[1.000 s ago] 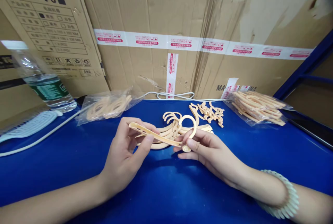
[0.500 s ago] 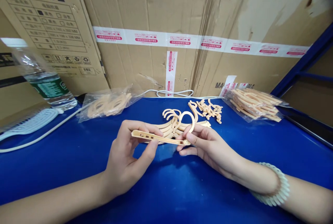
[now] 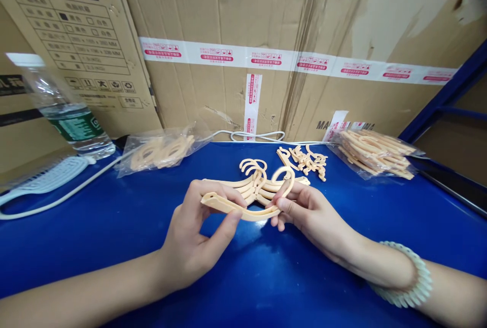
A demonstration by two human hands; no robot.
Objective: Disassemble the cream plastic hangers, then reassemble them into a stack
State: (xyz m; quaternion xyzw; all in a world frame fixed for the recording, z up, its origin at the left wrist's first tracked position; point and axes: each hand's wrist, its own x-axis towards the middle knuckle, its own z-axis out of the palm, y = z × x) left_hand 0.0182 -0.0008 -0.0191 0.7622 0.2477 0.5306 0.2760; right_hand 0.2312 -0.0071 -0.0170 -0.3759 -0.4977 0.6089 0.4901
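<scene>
Just above the table's middle, both hands hold a cream plastic hanger arm [image 3: 254, 215]. It is curved, with a hollow channel along it. My left hand [image 3: 198, 236] pinches its left part between thumb and fingers, leaving the tip free. At the right end, my right hand [image 3: 308, 211] grips a curled hanger hook [image 3: 292, 179] where it meets the arm; the fingers partly hide the joint. Right behind lie several hangers [image 3: 249, 186], laid together with their hooks side by side. A pile of loose hooks [image 3: 310, 160] sits farther back to the right.
Plastic bags of hanger parts lie at the back left [image 3: 163, 153] and back right [image 3: 375, 150]. On the left stand a water bottle [image 3: 76, 122] and a pale blue hairbrush [image 3: 53, 175]. A white cable [image 3: 258, 136] runs along the back, before cardboard boxes [image 3: 213, 13].
The hanger arm has been turned about its length, so its curved side shows more. Its hook has tilted to the right. Both hands keep their grip.
</scene>
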